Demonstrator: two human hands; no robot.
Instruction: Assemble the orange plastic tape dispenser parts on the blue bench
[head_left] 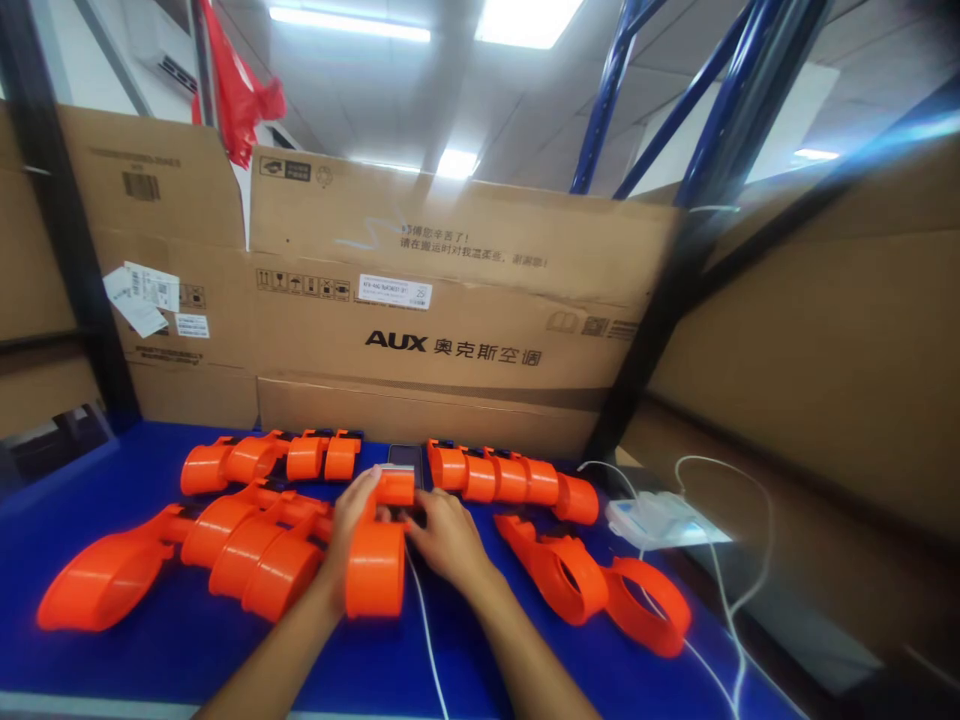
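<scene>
My left hand (pixel 352 515) is closed around an orange plastic piece with a wide ring (pixel 375 570) at its lower end and a smaller block at its top. Close against its right side is my right hand (pixel 446 530), fingers bent inward and thumb at the piece; what they pinch is hidden. A thin white cable (pixel 426 610) runs up from the table edge to just below the right thumb. Behind the hands, a dark phone-like device (pixel 406 458) lies on the blue table (pixel 480 660), partly covered by the held piece.
Similar orange ring pieces (pixel 247 545) lie left, with more in back rows (pixel 510 475) and two rings (pixel 646 600) at right. A white box (pixel 664 520) with loose cables sits at the right edge. Cardboard (pixel 450 310) walls the back; a dark post (pixel 637 370) stands right.
</scene>
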